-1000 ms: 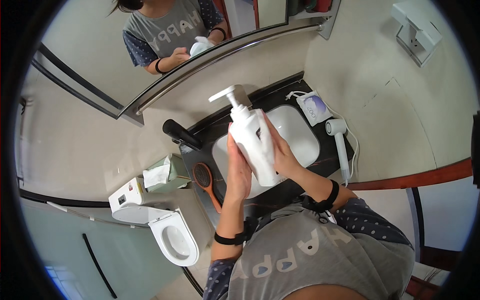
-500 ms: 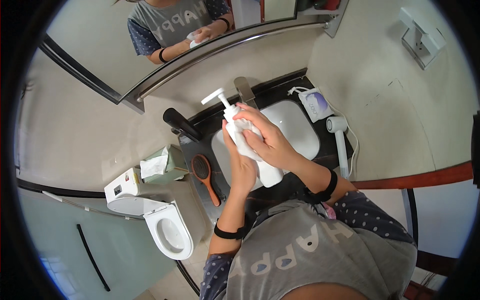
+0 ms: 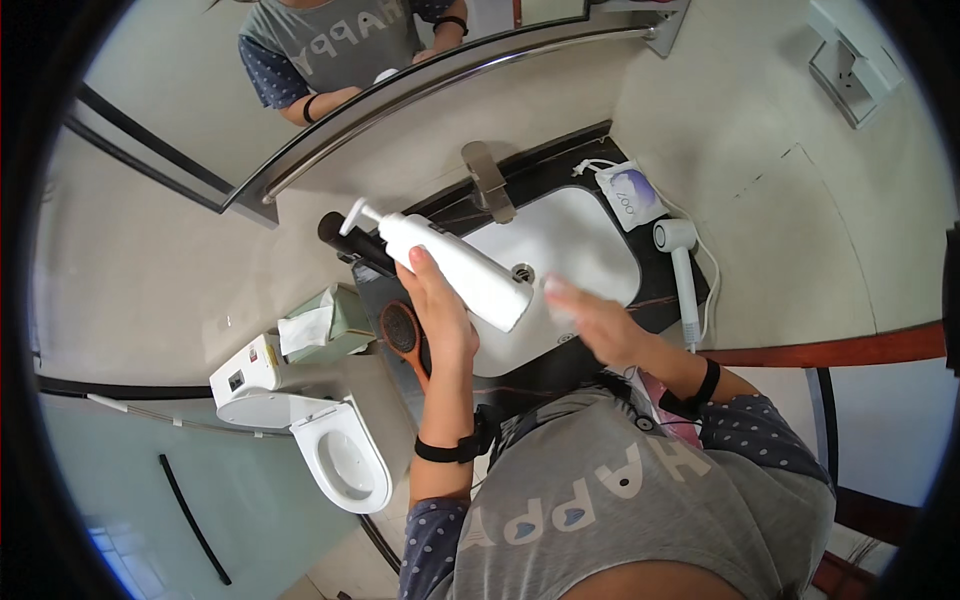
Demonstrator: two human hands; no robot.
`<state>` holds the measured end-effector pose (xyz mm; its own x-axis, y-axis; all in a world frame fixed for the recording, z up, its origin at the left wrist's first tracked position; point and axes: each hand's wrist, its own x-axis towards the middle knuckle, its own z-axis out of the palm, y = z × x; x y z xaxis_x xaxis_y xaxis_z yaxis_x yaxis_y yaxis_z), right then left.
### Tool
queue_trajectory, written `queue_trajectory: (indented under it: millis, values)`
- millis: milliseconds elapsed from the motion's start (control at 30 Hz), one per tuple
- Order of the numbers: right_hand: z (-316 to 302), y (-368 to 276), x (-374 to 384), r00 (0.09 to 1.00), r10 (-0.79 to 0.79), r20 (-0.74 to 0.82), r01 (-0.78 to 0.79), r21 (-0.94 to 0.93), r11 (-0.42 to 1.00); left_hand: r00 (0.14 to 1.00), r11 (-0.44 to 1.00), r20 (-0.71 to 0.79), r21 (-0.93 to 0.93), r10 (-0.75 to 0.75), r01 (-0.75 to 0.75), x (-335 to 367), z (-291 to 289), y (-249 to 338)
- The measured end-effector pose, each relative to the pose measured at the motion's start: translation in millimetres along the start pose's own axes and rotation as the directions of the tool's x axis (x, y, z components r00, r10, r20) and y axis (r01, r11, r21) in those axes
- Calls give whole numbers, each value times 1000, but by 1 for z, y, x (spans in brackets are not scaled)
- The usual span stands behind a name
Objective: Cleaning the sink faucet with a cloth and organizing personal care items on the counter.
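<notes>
My left hand [image 3: 437, 310] is wrapped round a white pump bottle [image 3: 460, 268], thumb on top. The bottle is tilted over the left part of the white sink [image 3: 590, 240], its pump head pointing to the far left and its base to the near right. My right hand [image 3: 605, 325] is off the bottle, to the right of its base. Motion blurs its fingers, which are curled round a crumpled white wipe [image 3: 556, 300], mostly hidden. A grey metal faucet [image 3: 487, 180] stands behind the sink.
On the dark counter lie a wooden hairbrush [image 3: 402, 330] and a dark cylinder [image 3: 350, 238] at left, a white pouch [image 3: 630, 195] and a white hair dryer [image 3: 680, 270] with its cord at right. A tissue box [image 3: 345, 325] and toilet [image 3: 350, 460] are left. A rail [image 3: 460, 95] runs below the mirror.
My right hand has left the bottle and moved right and nearer. My left hand has shifted left with the bottle, which now lies flatter, exposing the sink's drain.
</notes>
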<state>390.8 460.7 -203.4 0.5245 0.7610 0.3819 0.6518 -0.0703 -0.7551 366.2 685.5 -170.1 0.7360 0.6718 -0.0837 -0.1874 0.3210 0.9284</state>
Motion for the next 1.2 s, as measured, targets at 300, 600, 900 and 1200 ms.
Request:
queue_trajectory:
  millis: [300,600,900,1200]
  values:
    - [10,-20,52,883,-233,-406,250,-12,968,988,919,42,-362,-150,155,-11,40,8]
    - [29,-18,76,762,377,-527,113,681,723,983,949,109,-296,147,-109,-19,56,8]
    - [7,-15,85,608,684,404,-182,909,-375,919,980,351,-148,179,-134,-7,29,-10]
    - [-14,32,61,690,506,517,-432,855,-285,934,870,356,-455,-18,190,7,42,26]
